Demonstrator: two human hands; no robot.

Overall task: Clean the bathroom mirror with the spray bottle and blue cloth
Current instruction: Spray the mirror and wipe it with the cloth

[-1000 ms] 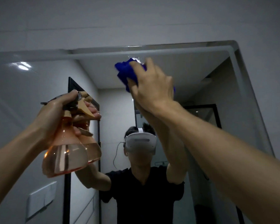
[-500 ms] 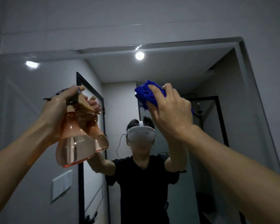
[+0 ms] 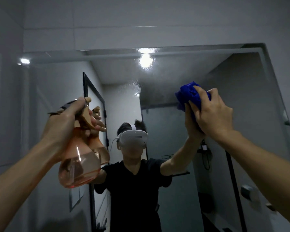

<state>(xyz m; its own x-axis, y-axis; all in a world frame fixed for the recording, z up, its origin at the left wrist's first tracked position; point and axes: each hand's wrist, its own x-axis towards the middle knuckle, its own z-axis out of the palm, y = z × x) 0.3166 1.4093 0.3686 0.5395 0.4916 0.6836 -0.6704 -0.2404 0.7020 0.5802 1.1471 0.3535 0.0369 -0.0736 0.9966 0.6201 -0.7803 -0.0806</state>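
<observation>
Mirror (image 3: 166,101), a frameless wall-mounted pane on a grey tiled wall (image 3: 141,22), fills the lower part of the head view and serves as the landmark. Spray droplets and a hazy wet film lie on the glass near its upper edge, around the reflected ceiling light (image 3: 146,61). Right hand (image 3: 213,114) presses a bunched blue cloth (image 3: 190,95) flat against the mirror in its upper right part; the fingers are curled closed over the cloth, which bulges out above and to the left of the fingertips and meets its own reflection at the glass. Left hand (image 3: 65,124) holds a spray bottle (image 3: 79,163) in front of the mirror's left part, just off the glass as far as can be judged; the fingers wrap fully around the bottle's neck, with the index finger lying over the tan trigger head (image 3: 86,113). The bottle is translucent pink, hangs roughly upright with a slight tilt, and is partly filled with clear liquid. Its reflection appears just beside it on the right. Reflected in the mirror's centre, between the two raised arms, is the person in a black T-shirt (image 3: 134,190) wearing a white headset (image 3: 134,138). A black-framed doorway (image 3: 86,97) shows in the reflection behind the bottle, and a dark shower enclosure (image 3: 166,131) shows below the cloth.
</observation>
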